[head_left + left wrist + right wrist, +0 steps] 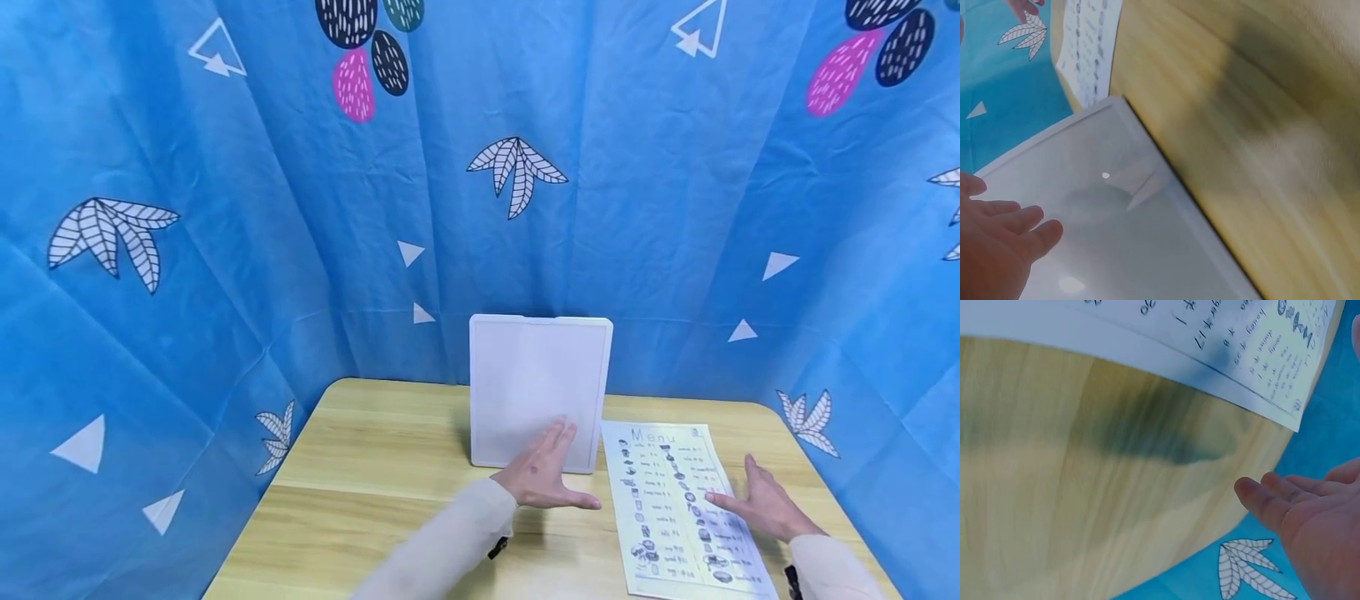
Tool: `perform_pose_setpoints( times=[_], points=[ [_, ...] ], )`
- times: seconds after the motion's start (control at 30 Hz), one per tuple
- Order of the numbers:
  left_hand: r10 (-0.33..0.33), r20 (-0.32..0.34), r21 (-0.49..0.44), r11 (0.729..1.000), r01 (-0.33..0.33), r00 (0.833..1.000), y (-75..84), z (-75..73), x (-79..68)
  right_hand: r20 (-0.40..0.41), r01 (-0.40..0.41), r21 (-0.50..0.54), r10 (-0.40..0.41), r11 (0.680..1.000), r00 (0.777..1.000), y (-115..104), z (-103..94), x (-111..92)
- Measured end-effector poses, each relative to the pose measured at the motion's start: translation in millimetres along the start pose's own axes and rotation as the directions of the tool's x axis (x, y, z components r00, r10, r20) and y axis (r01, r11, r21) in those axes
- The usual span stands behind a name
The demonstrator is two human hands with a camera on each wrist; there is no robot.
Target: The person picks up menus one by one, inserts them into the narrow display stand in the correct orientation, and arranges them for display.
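Observation:
A white rectangular board [536, 375] with a raised rim stands upright at the back of the table. My left hand [543, 475] is in front of its lower part, fingers extended and thumb spread to the right; whether it touches the board I cannot tell. In the left wrist view the board [1147, 250] looks glossy and faintly mirrors the hand [1004, 244]. To its right lies a paper menu [675, 508] with handwritten lines and small drawings. Over the menu's right edge my right hand [768, 504] hovers with fingers straight, holding nothing.
The wooden table [375, 467] has rounded back corners. A blue patterned curtain [517, 267] hangs behind it and along both sides. In the right wrist view, bare wood [1035, 456] lies beside the menu's edge.

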State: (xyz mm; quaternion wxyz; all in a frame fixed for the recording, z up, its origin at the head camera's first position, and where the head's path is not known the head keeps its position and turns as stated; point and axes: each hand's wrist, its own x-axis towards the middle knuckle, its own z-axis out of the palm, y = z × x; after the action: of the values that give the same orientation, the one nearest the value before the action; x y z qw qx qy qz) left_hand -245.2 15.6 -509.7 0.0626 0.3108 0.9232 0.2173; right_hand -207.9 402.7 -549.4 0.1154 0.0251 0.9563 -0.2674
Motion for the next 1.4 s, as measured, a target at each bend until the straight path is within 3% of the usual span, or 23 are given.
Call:
perform_pose_setpoints(
  times=[0.17, 0.37, 0.67, 0.83, 0.93, 1.07, 1.17, 1.27, 1.4],
  points=[
    [0.000, 0.009, -0.031, 1.000, 0.000, 1.000, 4.8, 18.7, 6.8, 0.006, -0.046, 0.022, 0.046, 0.999, 0.999, 1, 5.1, 1],
    [-0.049, 0.031, -0.103, 0.993, 0.052, 0.998, 12.0, 39.6, 12.9, 0.009, -0.079, 0.036, 0.079, 0.996, 0.997, 0, 9.5, 3],
    [-0.111, 0.090, -0.242, 0.961, 0.130, 0.990, 27.5, 65.2, 21.4, 0.072, -0.151, 0.081, 0.146, 0.985, 0.987, 11, 13.7, 5],
    [-0.101, 0.082, -0.341, 0.932, 0.123, 0.991, 34.6, 76.0, 25.0, 0.077, -0.158, 0.078, 0.152, 0.984, 0.985, 14, 12.9, 4],
    [-0.157, 0.112, -0.426, 0.885, 0.190, 0.981, 38.1, 80.4, 25.8, 0.074, -0.153, 0.067, 0.148, 0.986, 0.986, 16, 12.1, 3],
    [-0.274, 0.152, -0.485, 0.816, 0.313, 0.950, 40.8, 85.0, 25.9, 0.065, -0.143, 0.053, 0.140, 0.988, 0.988, 16, 11.9, 2],
    [-0.314, 0.166, -0.543, 0.762, 0.353, 0.935, 41.1, 84.1, 26.3, 0.059, -0.128, 0.073, 0.124, 0.989, 0.990, 17, 13.3, 4],
    [-0.333, 0.184, -0.627, 0.685, 0.371, 0.925, 41.3, 81.0, 26.0, 0.064, -0.119, 0.123, 0.112, 0.985, 0.992, 16, 15.2, 5],
    [-0.357, 0.209, -0.741, 0.549, 0.386, 0.910, 41.5, 82.5, 28.3, 0.077, -0.120, 0.154, 0.109, 0.981, 0.991, 13, 17.9, 6]
  ],
)
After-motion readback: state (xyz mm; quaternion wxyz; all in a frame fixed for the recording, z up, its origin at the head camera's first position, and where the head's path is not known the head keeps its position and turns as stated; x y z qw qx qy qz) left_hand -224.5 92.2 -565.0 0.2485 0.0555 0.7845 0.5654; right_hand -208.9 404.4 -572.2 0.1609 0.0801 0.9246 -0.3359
